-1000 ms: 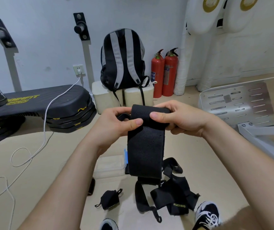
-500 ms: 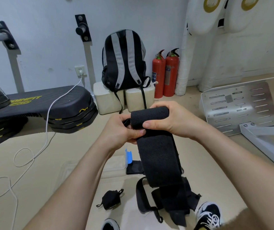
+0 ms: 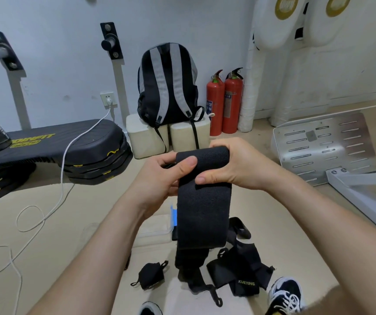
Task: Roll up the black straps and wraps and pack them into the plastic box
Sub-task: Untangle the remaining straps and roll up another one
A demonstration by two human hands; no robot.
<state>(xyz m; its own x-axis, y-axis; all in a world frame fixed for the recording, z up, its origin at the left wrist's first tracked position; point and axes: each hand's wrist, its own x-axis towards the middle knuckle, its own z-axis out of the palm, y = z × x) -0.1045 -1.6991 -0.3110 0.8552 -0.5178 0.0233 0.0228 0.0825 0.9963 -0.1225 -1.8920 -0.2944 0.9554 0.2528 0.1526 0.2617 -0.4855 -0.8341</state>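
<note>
Both hands hold a wide black wrap (image 3: 203,208) in the air at chest height. Its top end is rolled into a thick coil between them. My left hand (image 3: 164,176) grips the coil's left end, thumb on the front. My right hand (image 3: 230,167) curls round the right end, thumb pressing the fabric below the coil. The loose tail hangs straight down. Below on the floor lie a pile of black straps (image 3: 241,276), one marked XUEYING, a small rolled black wrap (image 3: 150,277), and the clear plastic box (image 3: 152,230), partly hidden by my left forearm and the tail.
A black-and-grey backpack (image 3: 168,85) sits on cream blocks by the wall, with two red fire extinguishers (image 3: 224,103) beside it. Black step platforms (image 3: 68,151) and a white cable (image 3: 43,212) lie left. A metal plate (image 3: 323,146) stands right. My shoes (image 3: 284,296) are at the bottom edge.
The coil at the wrap's top has grown thicker as both hands rolled it, and the hanging tail has shortened and risen off the strap pile. My left thumb moved onto the coil's front.
</note>
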